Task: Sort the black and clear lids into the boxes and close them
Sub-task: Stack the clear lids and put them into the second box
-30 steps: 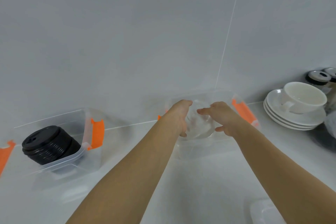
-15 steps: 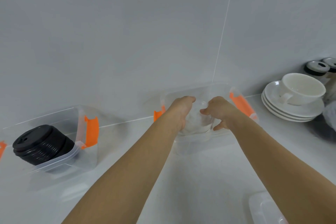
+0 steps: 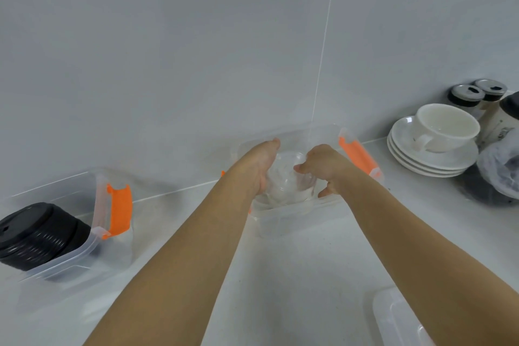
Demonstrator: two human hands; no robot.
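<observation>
Both your hands are inside the right-hand clear box [image 3: 295,216], cupping the stack of clear lids [image 3: 288,180] from either side: your left hand [image 3: 257,167] presses its palm and curled fingers against the stack's left flank, and your right hand [image 3: 327,168] closes on its right flank with the thumb reaching in over the top. Two-sided hold likely because a nested stack of slick lids would splay if pinched from one side; it appears you are seating it low in the box. The stack of black lids [image 3: 36,236] lies tilted in the left-hand box [image 3: 92,247], well apart, so the colours look sorted. Orange latches [image 3: 356,156] on both boxes hang unfastened; a flat clear box cover [image 3: 398,320] lies on the counter near your right forearm, so closing is not yet done. Surface: pale, smooth counter [image 3: 295,275] against a grey tiled wall [image 3: 196,50]. At far right, a white cup [image 3: 446,126] on stacked saucers [image 3: 432,160], with dark-topped jars [image 3: 466,95] behind.
</observation>
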